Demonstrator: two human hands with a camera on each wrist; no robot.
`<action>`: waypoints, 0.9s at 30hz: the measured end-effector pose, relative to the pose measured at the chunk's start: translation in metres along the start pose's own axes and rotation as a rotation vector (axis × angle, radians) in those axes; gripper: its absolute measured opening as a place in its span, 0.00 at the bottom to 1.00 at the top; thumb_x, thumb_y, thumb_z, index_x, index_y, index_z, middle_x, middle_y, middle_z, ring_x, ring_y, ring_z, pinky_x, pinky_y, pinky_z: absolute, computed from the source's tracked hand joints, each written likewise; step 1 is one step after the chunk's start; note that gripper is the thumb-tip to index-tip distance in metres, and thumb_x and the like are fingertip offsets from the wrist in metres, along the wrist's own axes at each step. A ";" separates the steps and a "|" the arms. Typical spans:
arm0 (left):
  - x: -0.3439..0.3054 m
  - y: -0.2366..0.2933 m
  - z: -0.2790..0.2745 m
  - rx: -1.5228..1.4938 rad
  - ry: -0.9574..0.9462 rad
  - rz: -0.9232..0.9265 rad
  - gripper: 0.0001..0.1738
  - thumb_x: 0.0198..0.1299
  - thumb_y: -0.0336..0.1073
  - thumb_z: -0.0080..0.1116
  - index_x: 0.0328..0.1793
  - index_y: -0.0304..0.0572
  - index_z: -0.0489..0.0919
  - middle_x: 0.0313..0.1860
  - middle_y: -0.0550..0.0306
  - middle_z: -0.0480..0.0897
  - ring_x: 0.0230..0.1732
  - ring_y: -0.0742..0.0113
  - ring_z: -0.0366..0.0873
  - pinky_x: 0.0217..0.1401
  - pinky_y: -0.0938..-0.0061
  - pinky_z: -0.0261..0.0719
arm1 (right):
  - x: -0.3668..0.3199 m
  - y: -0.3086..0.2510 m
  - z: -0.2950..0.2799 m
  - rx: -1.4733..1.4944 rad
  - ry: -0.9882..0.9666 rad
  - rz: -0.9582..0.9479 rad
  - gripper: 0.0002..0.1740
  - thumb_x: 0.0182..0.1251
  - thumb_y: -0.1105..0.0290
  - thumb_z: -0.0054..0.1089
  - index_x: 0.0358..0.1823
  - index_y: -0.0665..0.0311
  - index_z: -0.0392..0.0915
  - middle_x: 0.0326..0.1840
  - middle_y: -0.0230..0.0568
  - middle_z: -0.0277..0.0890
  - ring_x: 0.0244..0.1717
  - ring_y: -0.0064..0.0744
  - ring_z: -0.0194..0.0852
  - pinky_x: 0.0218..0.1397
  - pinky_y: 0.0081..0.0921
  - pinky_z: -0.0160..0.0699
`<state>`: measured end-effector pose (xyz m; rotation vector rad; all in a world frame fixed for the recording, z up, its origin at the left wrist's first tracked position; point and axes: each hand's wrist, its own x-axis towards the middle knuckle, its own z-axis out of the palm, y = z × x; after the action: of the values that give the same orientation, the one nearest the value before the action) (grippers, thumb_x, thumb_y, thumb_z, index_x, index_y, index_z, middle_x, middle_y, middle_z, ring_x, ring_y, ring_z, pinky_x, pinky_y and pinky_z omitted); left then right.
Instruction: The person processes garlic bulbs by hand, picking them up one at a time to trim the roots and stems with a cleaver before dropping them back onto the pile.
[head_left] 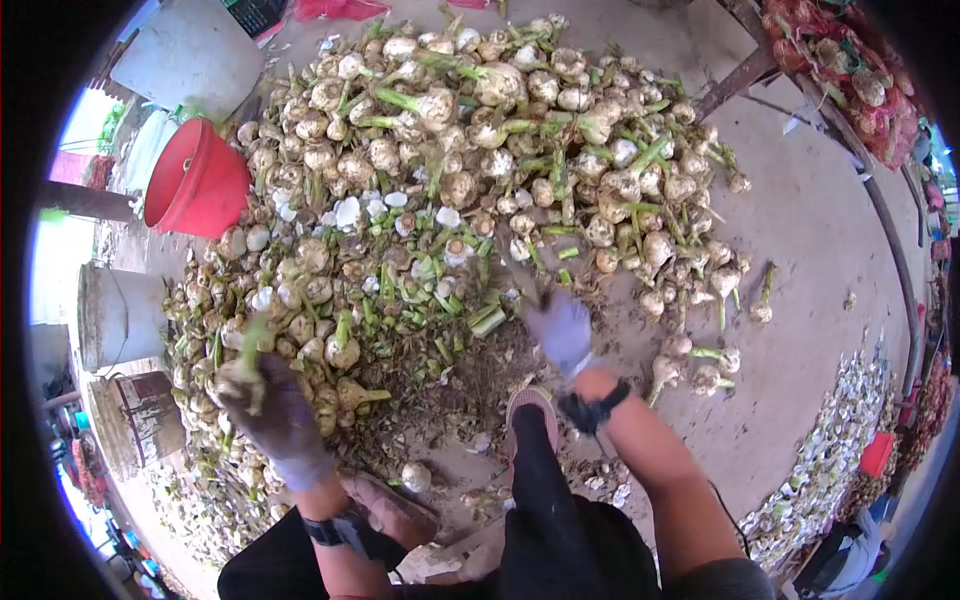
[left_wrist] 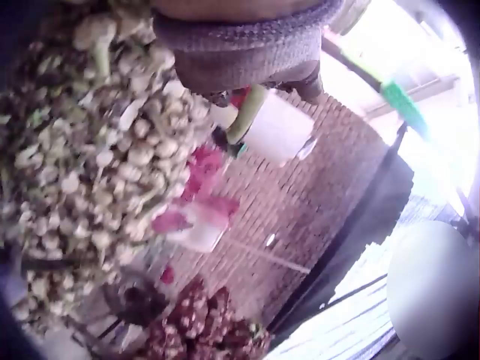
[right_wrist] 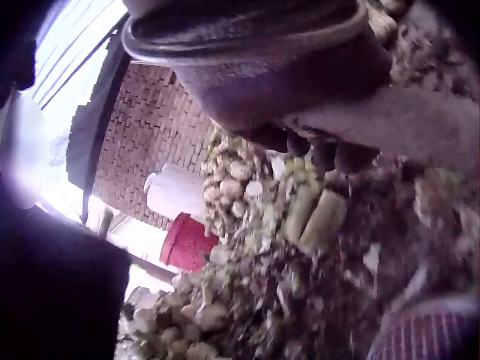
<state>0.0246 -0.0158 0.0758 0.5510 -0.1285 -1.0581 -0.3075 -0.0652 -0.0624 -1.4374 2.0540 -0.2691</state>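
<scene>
My left hand (head_left: pixel 278 418), in a soiled light glove, grips a garlic bulb (head_left: pixel 240 388) at the left of the head view. Its green stem (head_left: pixel 254 340) points up and away; the left wrist view shows the stem (left_wrist: pixel 247 114) beyond the glove. My right hand (head_left: pixel 562 335), also gloved, is low over the trimmings near the middle, its fingers curled. A narrow, dark, blade-like tool (head_left: pixel 518 272) extends forward from it, blurred. Pale green cut stem pieces (head_left: pixel 487 320) lie just left of that hand. A large heap of garlic (head_left: pixel 490 85) with stems spreads ahead.
A red bucket (head_left: pixel 200 180) and a whitish bucket (head_left: pixel 120 315) stand at the left. Cut stalks (head_left: pixel 415 275) cover the ground between the garlic piles. A few loose bulbs (head_left: pixel 705 380) lie right of my right hand. My shoe (head_left: pixel 530 405) is close behind it. Red net bags (head_left: pixel 850 75) are at far right.
</scene>
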 end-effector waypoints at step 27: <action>-0.074 -0.107 -0.023 0.570 -0.173 -0.921 0.24 0.53 0.35 0.67 0.55 0.38 0.73 0.53 0.56 0.76 0.56 0.66 0.74 0.62 0.72 0.70 | -0.075 -0.047 -0.080 -0.015 -0.187 -0.931 0.19 0.38 0.63 0.62 0.32 0.65 0.73 0.36 0.48 0.73 0.37 0.53 0.75 0.38 0.42 0.74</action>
<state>-0.0889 0.0162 0.0154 1.0832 -0.3542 -1.9907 -0.3009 -0.0297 0.0509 -2.2442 1.1188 -0.4611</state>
